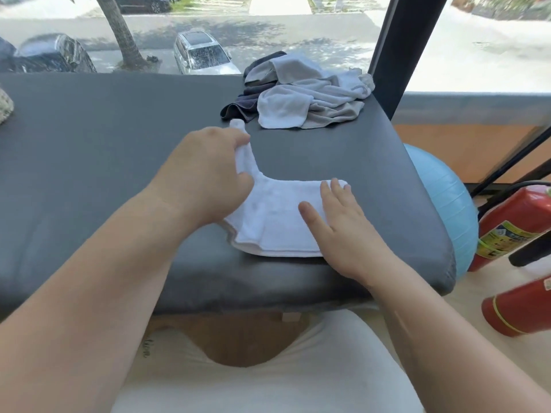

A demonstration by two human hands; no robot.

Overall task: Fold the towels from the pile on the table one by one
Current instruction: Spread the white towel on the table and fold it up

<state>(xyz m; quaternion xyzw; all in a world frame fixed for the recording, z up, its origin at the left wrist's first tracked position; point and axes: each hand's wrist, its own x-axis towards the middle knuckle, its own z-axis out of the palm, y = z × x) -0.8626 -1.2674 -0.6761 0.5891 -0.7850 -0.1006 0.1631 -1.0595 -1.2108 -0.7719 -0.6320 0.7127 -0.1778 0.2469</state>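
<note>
A white towel [274,222] lies partly folded near the front edge of the grey padded table [89,162]. My left hand [205,174] is shut on the towel's left part and lifts a strip of it up off the table. My right hand [337,228] rests flat with fingers spread on the towel's right side, pressing it down. The pile of towels [304,96], white, grey and dark ones in a heap, sits at the table's far right corner, apart from both hands.
A light blue exercise ball [441,210] stands on the floor right of the table. Two red fire extinguishers [512,228] lie beyond it. A black window post [399,49] rises behind the pile. A pale object [4,108] shows at the table's far left edge.
</note>
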